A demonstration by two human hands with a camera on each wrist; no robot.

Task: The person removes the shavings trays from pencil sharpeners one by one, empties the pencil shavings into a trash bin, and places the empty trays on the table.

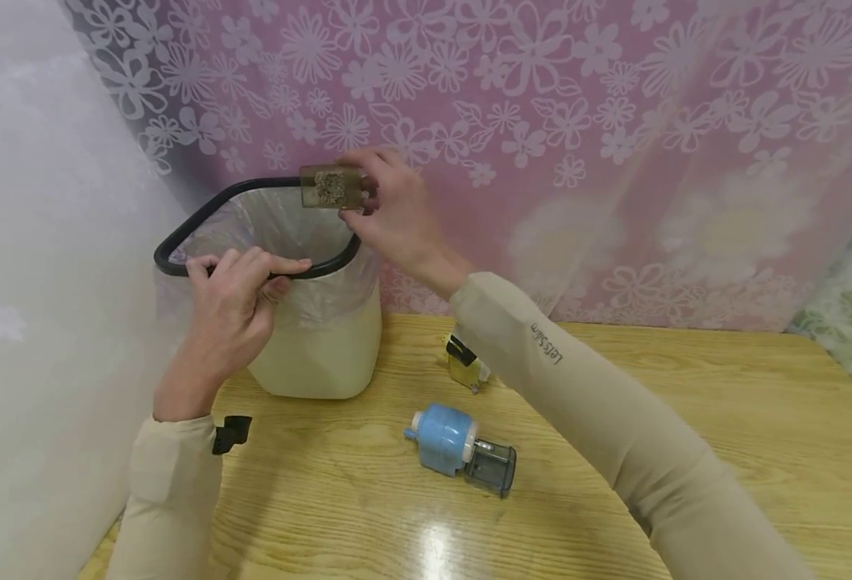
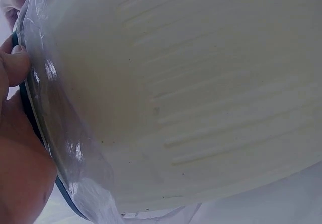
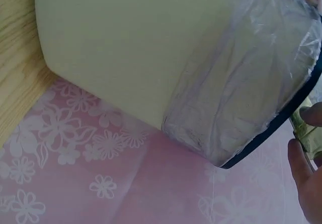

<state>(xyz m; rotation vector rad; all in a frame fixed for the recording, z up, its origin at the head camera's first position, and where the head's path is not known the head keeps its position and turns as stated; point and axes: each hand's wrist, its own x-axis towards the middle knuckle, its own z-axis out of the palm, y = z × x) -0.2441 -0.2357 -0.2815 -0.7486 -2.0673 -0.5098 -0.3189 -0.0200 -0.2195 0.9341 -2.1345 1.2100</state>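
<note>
My right hand (image 1: 400, 211) holds a small translucent brown container (image 1: 312, 187) by its right end, over the back right of the trash bin's opening. Greyish-brown shavings (image 1: 330, 188) show inside it. The cream trash bin (image 1: 324, 358) stands upright, lined with a clear plastic bag (image 1: 339, 300) under a black rim ring (image 1: 233, 192). At the front, my left hand (image 1: 230, 314) grips the rim, fingers over the top and thumb on the outer side. In the right wrist view, the container (image 3: 308, 133) shows only partly, between the thumb and fingers at the right edge.
On the wooden table (image 1: 339, 499) lies a blue crank pencil sharpener (image 1: 444, 439) with a dark see-through drawer (image 1: 491, 467). Behind it, a small yellow object (image 1: 464, 370) is partly covered by my right sleeve. A pink flowered cloth (image 1: 469, 97) hangs behind the bin, a white sheet (image 1: 42, 282) at left.
</note>
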